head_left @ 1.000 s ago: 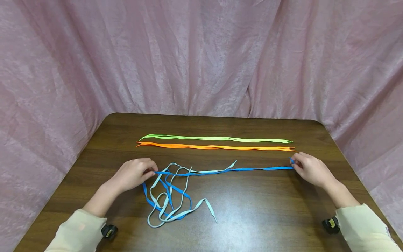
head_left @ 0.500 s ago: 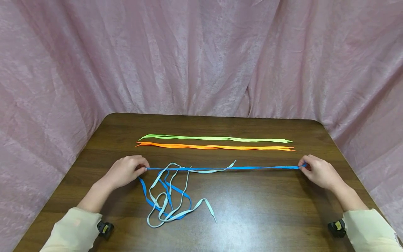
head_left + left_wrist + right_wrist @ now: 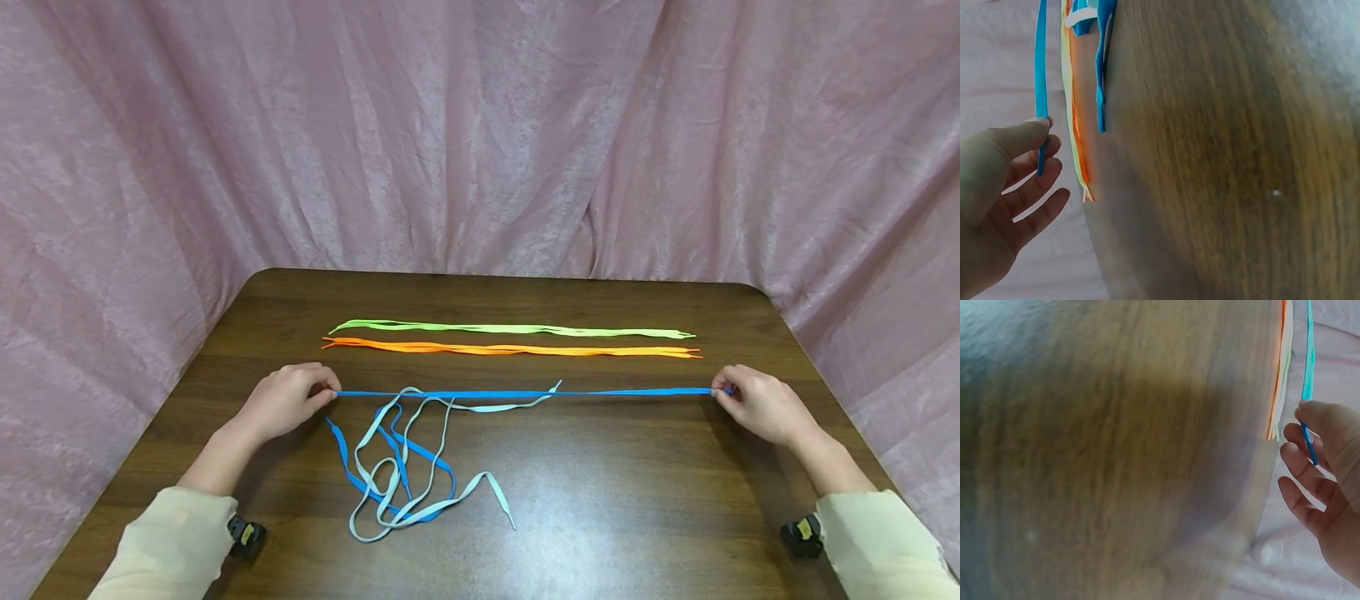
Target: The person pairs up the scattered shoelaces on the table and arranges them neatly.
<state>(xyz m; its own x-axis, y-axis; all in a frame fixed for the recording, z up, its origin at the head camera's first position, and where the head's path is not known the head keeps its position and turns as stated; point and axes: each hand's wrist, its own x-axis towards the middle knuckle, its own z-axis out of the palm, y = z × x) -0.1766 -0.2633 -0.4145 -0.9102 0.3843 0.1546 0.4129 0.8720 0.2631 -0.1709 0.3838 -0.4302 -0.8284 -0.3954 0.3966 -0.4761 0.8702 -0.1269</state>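
A blue shoelace [image 3: 630, 392] runs straight and taut from hand to hand above the table. My left hand [image 3: 288, 400] pinches one end between thumb and forefinger; in the left wrist view the lace's tip [image 3: 1040, 164] pokes out below the thumb. At the other end my right hand [image 3: 761, 406] pinches the lace the same way, and a short blue tip [image 3: 1311, 450] hangs past the fingers in the right wrist view. Below the taut lace, another blue shoelace [image 3: 343, 454] lies tangled with pale mint shoelaces [image 3: 501, 497]; how many pale ones there are I cannot tell.
Farther back, lime green shoelaces [image 3: 495, 330] and orange shoelaces [image 3: 495, 350] lie side by side in straight rows across the brown wooden table [image 3: 615, 500]. A pink curtain [image 3: 480, 142] hangs behind the table's back edge.
My hands have moved apart, the left one leftward and slightly away. The blue lace between them has gone from slack to taut, and its left end has come out of the tangle.
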